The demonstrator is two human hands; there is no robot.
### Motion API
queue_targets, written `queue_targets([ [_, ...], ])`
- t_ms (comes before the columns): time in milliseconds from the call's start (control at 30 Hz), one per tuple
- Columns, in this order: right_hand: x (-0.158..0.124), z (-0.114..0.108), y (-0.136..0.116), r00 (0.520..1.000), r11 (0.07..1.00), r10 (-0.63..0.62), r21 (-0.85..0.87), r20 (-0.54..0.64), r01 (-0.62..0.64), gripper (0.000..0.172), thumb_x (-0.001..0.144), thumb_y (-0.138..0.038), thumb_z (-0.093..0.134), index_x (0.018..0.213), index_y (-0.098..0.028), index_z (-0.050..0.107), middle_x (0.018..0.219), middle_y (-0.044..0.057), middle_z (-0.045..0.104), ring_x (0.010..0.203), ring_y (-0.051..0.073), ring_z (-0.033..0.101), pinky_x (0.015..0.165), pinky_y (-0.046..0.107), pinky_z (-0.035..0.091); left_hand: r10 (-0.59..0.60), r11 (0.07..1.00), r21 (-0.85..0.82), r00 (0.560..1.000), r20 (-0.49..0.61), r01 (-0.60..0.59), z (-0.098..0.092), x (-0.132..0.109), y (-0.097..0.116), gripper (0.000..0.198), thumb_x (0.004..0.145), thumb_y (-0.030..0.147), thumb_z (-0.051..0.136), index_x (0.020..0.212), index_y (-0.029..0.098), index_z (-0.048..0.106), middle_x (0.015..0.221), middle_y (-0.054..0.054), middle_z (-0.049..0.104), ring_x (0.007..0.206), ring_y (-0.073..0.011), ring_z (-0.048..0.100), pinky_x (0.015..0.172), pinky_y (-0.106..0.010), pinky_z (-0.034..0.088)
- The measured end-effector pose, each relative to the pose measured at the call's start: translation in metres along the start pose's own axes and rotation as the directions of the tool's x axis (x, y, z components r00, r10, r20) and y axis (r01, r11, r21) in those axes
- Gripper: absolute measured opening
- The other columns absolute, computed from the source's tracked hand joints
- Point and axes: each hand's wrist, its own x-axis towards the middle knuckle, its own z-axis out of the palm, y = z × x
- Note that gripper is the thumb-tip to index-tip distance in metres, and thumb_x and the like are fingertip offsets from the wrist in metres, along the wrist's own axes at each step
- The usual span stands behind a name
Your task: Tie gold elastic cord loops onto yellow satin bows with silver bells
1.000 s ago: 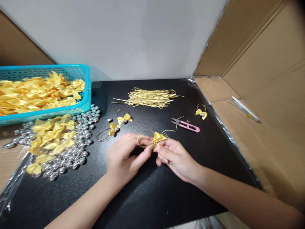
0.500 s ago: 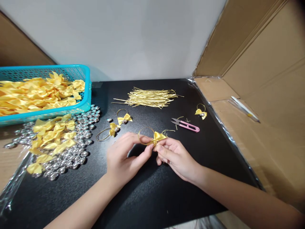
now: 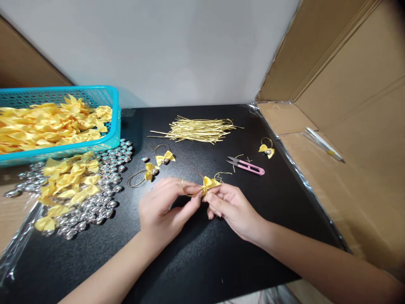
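Observation:
Between my two hands is a yellow satin bow (image 3: pixel 210 183) with a thin gold cord loop (image 3: pixel 183 185) on its left side. My left hand (image 3: pixel 167 207) pinches the loop close to the bow with thumb and fingers. The fingers of my right hand (image 3: pixel 232 209) are closed on the bow's lower right part. Loose cord ends (image 3: pixel 223 175) stick out past the bow at the upper right. Whether a bead is on this bow is hidden by the fingers.
A turquoise basket (image 3: pixel 116 114) of yellow bows stands at the left, with silver beads (image 3: pixel 106 202) and more bows before it. Gold cords (image 3: pixel 199 129) lie at the back. Pink snips (image 3: pixel 249 166) and a looped bow (image 3: pixel 266 150) lie right; two others (image 3: pixel 165 157) lie left.
The cord loop has tilted and shifted slightly left, and my left hand has moved a little left. My right hand has barely moved.

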Motion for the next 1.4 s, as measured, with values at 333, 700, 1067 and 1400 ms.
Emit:
queue_targets([
  [333, 0.0, 0.0, 0.004, 1.0, 0.999, -0.025, 0.041, 0.008, 0.025, 0.033, 0.075, -0.047, 0.078, 0.077, -0.017, 0.064, 0.054, -0.007, 0.05, 0.048, 0.006, 0.046, 0.053, 0.022, 0.041, 0.093, 0.992, 0.079, 0.994, 0.062, -0.098, -0.002, 0.0, -0.001, 0.012, 0.08, 0.008, 0.071, 0.084, 0.018, 0.065, 0.079, -0.001, 0.078, 0.071, -0.0146, 0.072, 0.07, -0.027, 0.051],
  [700, -0.001, -0.003, -0.005, 0.998, 0.997, 0.07, -0.017, 0.006, -0.07, 0.037, 0.077, -0.05, 0.073, 0.081, -0.016, 0.06, 0.052, -0.008, 0.05, 0.048, 0.006, 0.045, 0.055, 0.023, 0.041, -0.1, 0.995, 0.01, 0.986, 0.133, 0.1, 0.0, 0.001, 0.001, 0.01, 0.083, 0.008, 0.067, 0.083, 0.018, 0.066, 0.085, -0.001, 0.075, 0.078, -0.0124, 0.071, 0.075, -0.023, 0.053],
  [1067, -0.004, -0.003, -0.019, 1.0, 0.971, 0.0, -0.241, 0.004, 0.001, 0.032, 0.077, -0.045, 0.074, 0.075, -0.015, 0.064, 0.063, 0.0, 0.064, 0.056, 0.009, 0.056, 0.058, 0.024, 0.048, -0.23, 0.973, 0.023, 0.968, 0.104, 0.229, -0.005, 0.003, 0.0, 0.011, 0.084, 0.011, 0.067, 0.078, 0.02, 0.065, 0.069, 0.005, 0.069, 0.059, -0.0078, 0.061, 0.059, -0.018, 0.048],
  [1400, -0.005, -0.005, -0.018, 0.999, 0.959, -0.039, -0.282, -0.008, 0.036, 0.033, 0.077, -0.048, 0.074, 0.078, -0.015, 0.069, 0.062, 0.001, 0.064, 0.05, 0.007, 0.052, 0.049, 0.021, 0.043, -0.036, 0.997, 0.067, 0.989, 0.142, 0.027, -0.003, 0.001, -0.001, 0.012, 0.083, 0.007, 0.064, 0.08, 0.018, 0.061, 0.072, 0.001, 0.07, 0.064, -0.009, 0.066, 0.063, -0.018, 0.052],
])
